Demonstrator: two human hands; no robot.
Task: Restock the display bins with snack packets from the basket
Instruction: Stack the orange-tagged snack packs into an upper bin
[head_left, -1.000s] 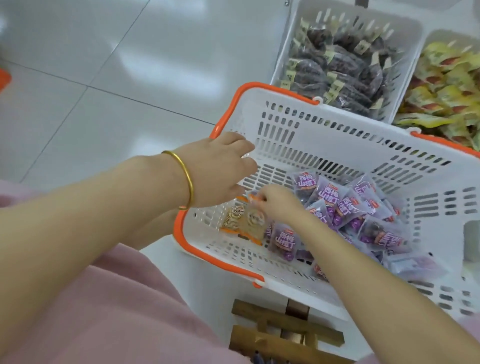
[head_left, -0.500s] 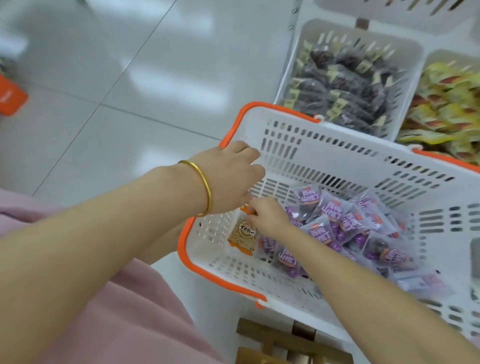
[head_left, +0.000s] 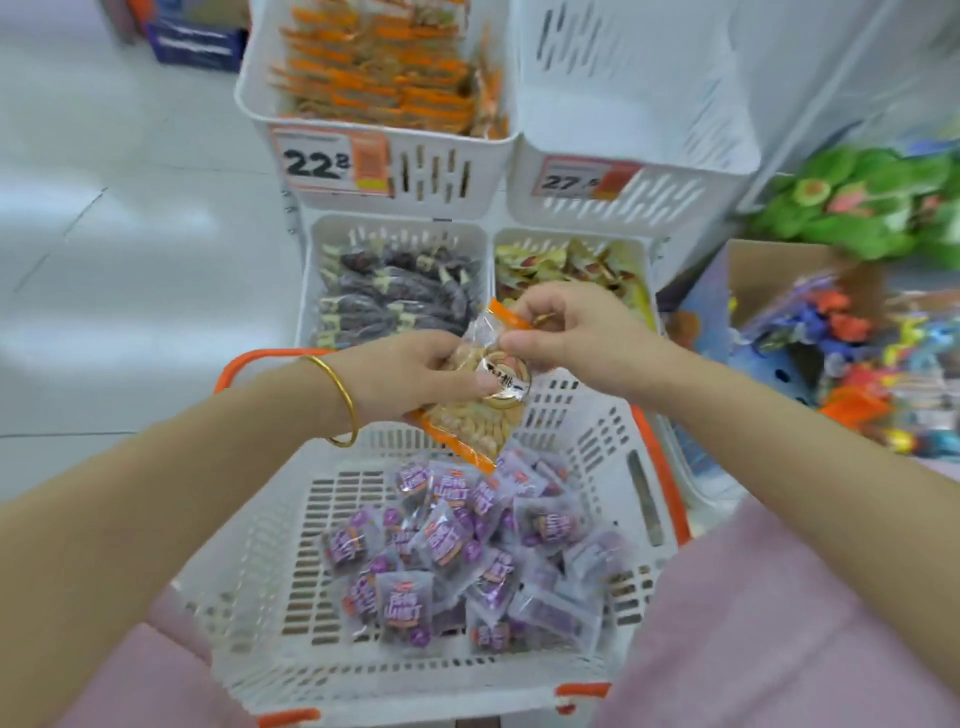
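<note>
Writing: one price tag (head_left: 317, 163) reads "22", the second tag (head_left: 571, 182) "27"; the packet's round label is illegible.
Left hand (head_left: 415, 374): grip closed round the orange-edged nut packet (head_left: 478, 410).
Right hand (head_left: 576, 332): pinches the packet's upper end.
Packet: held above the basket (head_left: 249, 571), in front of the dark-snack bin (head_left: 395, 221).
Basket: purple packets (head_left: 457, 551) piled inside.

Both hands hold one clear, orange-edged snack packet (head_left: 475, 415) of pale pieces above the white slotted plastic basket with orange rim (head_left: 249, 571). The left hand (head_left: 415, 374), with a gold bangle (head_left: 343, 405) at the wrist, grips the packet's middle; the right hand (head_left: 576, 332) pinches its upper end. Small purple-printed packets (head_left: 457, 551) lie heaped in the basket. Beyond stand white slotted display bins: one with dark packets (head_left: 311, 270), one with yellow packets (head_left: 571, 234), and above, one with orange packets (head_left: 441, 176).
</note>
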